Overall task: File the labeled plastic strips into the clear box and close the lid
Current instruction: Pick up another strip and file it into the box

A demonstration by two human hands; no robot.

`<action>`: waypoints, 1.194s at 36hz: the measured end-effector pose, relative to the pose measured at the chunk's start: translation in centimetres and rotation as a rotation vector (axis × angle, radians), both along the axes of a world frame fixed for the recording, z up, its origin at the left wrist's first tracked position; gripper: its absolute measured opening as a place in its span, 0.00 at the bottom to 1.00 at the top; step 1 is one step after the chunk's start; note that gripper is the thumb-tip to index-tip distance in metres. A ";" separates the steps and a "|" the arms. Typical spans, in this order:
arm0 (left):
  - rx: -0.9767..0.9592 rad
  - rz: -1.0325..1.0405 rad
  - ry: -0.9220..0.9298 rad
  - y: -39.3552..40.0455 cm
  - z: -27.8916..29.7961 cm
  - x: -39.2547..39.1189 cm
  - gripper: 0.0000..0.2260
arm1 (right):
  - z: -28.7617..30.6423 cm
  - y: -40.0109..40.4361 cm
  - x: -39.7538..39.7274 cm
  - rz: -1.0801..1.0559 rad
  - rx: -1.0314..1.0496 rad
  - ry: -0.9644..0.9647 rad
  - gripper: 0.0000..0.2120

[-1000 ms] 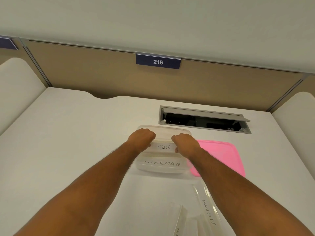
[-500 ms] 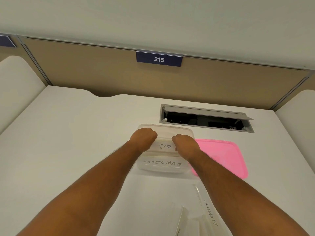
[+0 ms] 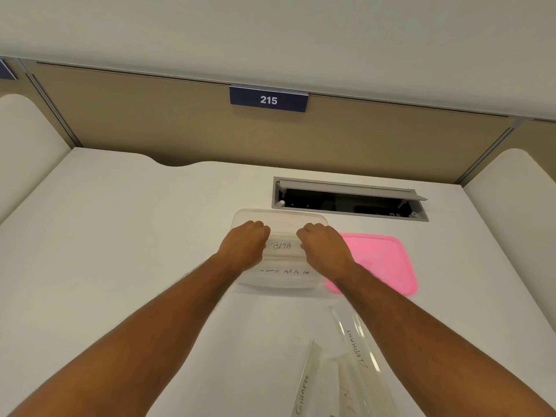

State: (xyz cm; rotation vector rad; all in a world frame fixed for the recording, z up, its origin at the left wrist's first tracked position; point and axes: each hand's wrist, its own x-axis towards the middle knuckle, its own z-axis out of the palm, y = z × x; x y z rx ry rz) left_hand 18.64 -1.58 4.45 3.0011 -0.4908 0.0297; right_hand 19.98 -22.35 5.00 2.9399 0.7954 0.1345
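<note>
Inside the clear box (image 3: 279, 218), which sits near the middle of the desk (image 3: 120, 236), stands a strip marked BETA (image 3: 281, 245); closer to the near wall a second strip (image 3: 285, 271) shows letters ending in MAN. Both hands curl over the BETA strip's ends, the left hand (image 3: 245, 243) at its left and the right hand (image 3: 323, 246) at its right, pinching it. Just right of the box lies one pink lid (image 3: 382, 263), flat on the desk. By the near edge lie more loose strips, one reading ELEPHANT (image 3: 356, 349), one GIRAFFE (image 3: 302, 394); their full count is unclear. Toward the far edge an open cable tray (image 3: 349, 201) is sunk into the white desk, and the tan partition (image 3: 150, 127) behind carries a plate numbered 215 (image 3: 268, 99).
</note>
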 end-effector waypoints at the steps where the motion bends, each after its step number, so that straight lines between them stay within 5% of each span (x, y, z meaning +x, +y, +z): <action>1: -0.015 0.001 -0.015 -0.1 0.1 -0.4 0.04 | 0.1 -0.1 -0.3 0.000 -0.002 -0.014 0.06; 16: -0.289 -0.013 -0.225 -1.9 1.8 -6.5 0.09 | 1.9 -3.0 -6.1 -0.016 0.117 -0.135 0.06; 24: -0.412 -0.077 -0.300 -3.9 2.0 -10.0 0.09 | 0.8 -5.8 -9.9 -0.180 0.207 -0.024 0.05; 38: -0.493 -0.037 -0.087 -6.3 0.1 -14.4 0.06 | -2.8 -8.7 -14.2 -0.678 0.335 0.373 0.18; 43: -0.507 -0.012 0.028 -6.5 0.1 -14.9 0.08 | -3.6 -9.3 -14.3 -0.720 0.380 0.437 0.09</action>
